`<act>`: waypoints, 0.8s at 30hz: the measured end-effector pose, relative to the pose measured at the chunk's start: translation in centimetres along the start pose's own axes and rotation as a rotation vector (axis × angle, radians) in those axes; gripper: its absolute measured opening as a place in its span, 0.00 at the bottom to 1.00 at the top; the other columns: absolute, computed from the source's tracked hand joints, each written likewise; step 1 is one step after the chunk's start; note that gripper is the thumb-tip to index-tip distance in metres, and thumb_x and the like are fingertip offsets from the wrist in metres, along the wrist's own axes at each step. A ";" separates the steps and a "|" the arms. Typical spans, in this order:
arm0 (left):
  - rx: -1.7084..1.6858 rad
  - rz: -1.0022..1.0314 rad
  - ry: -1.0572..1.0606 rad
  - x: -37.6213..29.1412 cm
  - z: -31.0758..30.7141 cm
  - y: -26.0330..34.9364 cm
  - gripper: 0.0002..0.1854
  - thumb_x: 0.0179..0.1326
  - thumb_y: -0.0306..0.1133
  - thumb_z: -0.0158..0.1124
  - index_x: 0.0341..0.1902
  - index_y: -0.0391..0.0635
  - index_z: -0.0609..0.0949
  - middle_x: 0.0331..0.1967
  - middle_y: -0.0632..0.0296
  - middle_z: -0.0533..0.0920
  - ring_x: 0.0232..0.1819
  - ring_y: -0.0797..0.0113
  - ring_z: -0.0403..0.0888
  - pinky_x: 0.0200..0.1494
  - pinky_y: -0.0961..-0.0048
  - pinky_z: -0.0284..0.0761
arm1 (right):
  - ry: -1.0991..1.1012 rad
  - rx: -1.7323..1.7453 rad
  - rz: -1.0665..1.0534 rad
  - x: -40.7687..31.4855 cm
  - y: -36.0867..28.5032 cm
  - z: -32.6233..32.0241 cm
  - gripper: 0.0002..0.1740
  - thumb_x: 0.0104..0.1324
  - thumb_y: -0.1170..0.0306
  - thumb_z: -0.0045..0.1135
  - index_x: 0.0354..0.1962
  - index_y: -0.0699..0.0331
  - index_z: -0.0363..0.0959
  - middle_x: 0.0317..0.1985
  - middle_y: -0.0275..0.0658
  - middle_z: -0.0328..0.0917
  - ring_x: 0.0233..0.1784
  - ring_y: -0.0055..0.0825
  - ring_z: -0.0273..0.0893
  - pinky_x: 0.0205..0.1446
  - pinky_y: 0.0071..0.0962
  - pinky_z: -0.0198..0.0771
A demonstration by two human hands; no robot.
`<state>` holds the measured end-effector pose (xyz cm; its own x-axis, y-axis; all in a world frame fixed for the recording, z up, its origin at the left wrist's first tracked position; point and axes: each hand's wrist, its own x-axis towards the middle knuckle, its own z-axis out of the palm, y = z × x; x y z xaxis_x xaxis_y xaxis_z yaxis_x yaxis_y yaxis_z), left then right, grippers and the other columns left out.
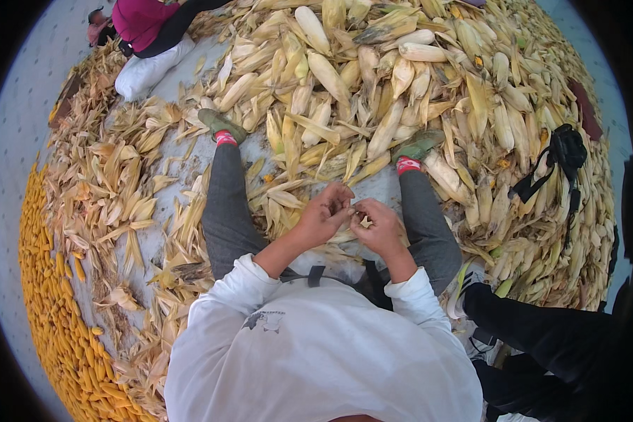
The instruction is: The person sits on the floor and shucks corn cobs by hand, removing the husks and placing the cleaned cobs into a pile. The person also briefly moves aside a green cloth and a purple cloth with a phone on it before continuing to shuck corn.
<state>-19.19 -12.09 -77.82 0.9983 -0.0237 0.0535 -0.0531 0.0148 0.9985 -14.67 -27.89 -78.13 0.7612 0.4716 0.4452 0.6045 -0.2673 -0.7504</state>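
Note:
My left hand and my right hand meet in front of my belly, between my spread knees. Their fingertips touch in a pinch, and whether a small thing is between them is too small to tell. Dirt darkens the fingers. Below and beyond the hands lie loose dry corn husks. A heap of unhusked corn ears rises past my feet, with pale, dry husks around most of them.
At far left lie husked yellow corn cobs, bordered by stripped husks. A person in a pink top sits on a white sack. A black strapped bag rests on the heap. Another person's dark-trousered leg is close at my right.

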 end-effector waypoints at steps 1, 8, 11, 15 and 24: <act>-0.028 -0.005 -0.007 0.0 0.1 0.0 0.14 0.56 0.21 0.58 0.45 0.44 0.68 0.33 0.68 0.70 0.32 0.82 0.65 0.36 0.84 0.64 | 0.019 -0.040 -0.023 0.0 0.1 0.1 0.09 0.45 0.75 0.60 0.26 0.66 0.73 0.24 0.39 0.74 0.25 0.32 0.76 0.28 0.26 0.69; -0.206 -0.008 -0.146 -0.9 0.2 0.8 0.17 0.57 0.22 0.58 0.50 0.44 0.69 0.33 0.70 0.71 0.34 0.81 0.68 0.37 0.83 0.65 | 0.210 0.168 0.460 0.4 2.7 0.4 0.06 0.50 0.75 0.58 0.28 0.66 0.74 0.22 0.36 0.76 0.24 0.21 0.74 0.29 0.23 0.68; -0.233 -0.075 -0.071 -1.3 -0.3 1.0 0.19 0.56 0.23 0.60 0.52 0.44 0.69 0.32 0.70 0.72 0.33 0.80 0.69 0.35 0.83 0.66 | 0.220 0.572 0.572 0.3 4.3 -0.1 0.02 0.56 0.78 0.53 0.28 0.67 0.73 0.24 0.33 0.75 0.25 0.14 0.70 0.28 0.16 0.65; -0.349 -0.170 0.132 -0.2 -1.1 1.1 0.21 0.55 0.25 0.61 0.53 0.43 0.69 0.31 0.70 0.73 0.31 0.80 0.70 0.32 0.83 0.66 | 0.169 0.793 0.525 -0.5 4.6 0.5 0.02 0.57 0.79 0.52 0.30 0.67 0.72 0.29 0.36 0.77 0.25 0.14 0.68 0.28 0.14 0.63; -0.191 -0.029 0.100 0.3 -1.0 1.2 0.19 0.55 0.20 0.58 0.51 0.42 0.69 0.29 0.70 0.70 0.30 0.83 0.66 0.35 0.86 0.65 | -0.201 0.689 0.311 1.0 2.7 1.5 0.10 0.54 0.76 0.60 0.36 0.65 0.74 0.38 0.29 0.74 0.34 0.13 0.69 0.33 0.14 0.63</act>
<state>-18.89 -11.07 -76.62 0.9973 0.0723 0.0141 -0.0287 0.2046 0.9784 -12.63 -26.87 -80.40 0.7746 0.6215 0.1171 0.0383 0.1386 -0.9896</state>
